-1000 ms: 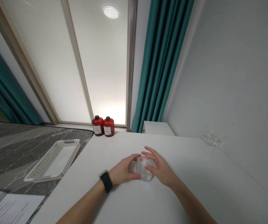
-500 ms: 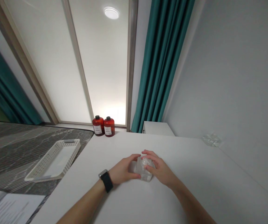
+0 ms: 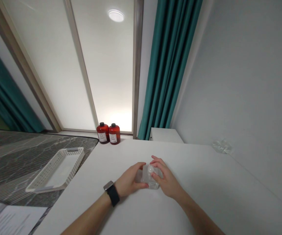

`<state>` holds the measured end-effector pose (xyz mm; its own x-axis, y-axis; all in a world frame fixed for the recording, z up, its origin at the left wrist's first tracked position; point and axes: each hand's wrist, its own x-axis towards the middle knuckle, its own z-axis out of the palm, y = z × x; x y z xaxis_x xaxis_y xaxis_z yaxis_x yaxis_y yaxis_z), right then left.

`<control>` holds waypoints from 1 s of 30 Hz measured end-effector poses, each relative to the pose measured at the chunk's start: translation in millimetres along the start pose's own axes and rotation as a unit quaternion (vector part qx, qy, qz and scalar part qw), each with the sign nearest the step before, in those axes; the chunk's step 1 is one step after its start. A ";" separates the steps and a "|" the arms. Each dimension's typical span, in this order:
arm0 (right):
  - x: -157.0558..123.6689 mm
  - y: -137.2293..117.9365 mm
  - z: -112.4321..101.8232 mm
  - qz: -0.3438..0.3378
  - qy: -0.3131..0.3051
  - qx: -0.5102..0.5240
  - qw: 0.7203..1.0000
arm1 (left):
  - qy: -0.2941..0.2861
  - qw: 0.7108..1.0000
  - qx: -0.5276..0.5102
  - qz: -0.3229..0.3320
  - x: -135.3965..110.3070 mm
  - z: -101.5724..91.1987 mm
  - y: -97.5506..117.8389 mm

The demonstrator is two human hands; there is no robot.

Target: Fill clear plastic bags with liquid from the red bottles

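On the white table, a small clear plastic container (image 3: 153, 185) with a rounded whitish knob or cap (image 3: 151, 169) on top sits between my two hands. My left hand (image 3: 129, 180), with a watch on its wrist, clasps the container from the left, thumb in front and fingers behind. From the right, my right hand (image 3: 166, 179) reaches over the top, its thumb and index finger closed about the rounded part. Its other fingers are raised slightly. What lies inside the container is too unclear to make out.
Two red-brown bottles (image 3: 114, 134) with black caps stand at the table's far left corner. A white basket (image 3: 55, 169) lies left of the table, near an open book (image 3: 15, 218). Crumpled clear plastic (image 3: 221, 146) rests at the far right by the wall.
My right fingers have shifted slightly on the rounded top, and one finger lifts a bit higher. The left hand keeps its hold; the container stays about where it was.
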<state>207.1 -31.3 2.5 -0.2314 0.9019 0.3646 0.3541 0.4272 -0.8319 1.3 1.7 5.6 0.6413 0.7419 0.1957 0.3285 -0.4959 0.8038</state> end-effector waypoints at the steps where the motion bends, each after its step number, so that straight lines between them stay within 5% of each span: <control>1: 0.1 -1.5 0.5 0.001 0.004 -0.001 1.000 | 0.001 1.000 0.005 0.000 -0.1 0.5 -0.3; 14: 2.0 4.9 -7.7 0.005 -0.032 0.001 0.999 | -0.054 0.996 -0.056 0.032 3.7 -11.3 -3.1; 30: 2.6 -0.4 -1.9 -0.001 -0.009 0.003 1.000 | -0.015 1.000 0.004 0.022 -2.5 1.6 -9.1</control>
<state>208.1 -29.0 4.7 -0.2491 0.8997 0.3584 0.3481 0.4285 -0.8338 -2.2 3.7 -3.1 0.6754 0.7059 0.2132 0.3060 -0.5313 0.7900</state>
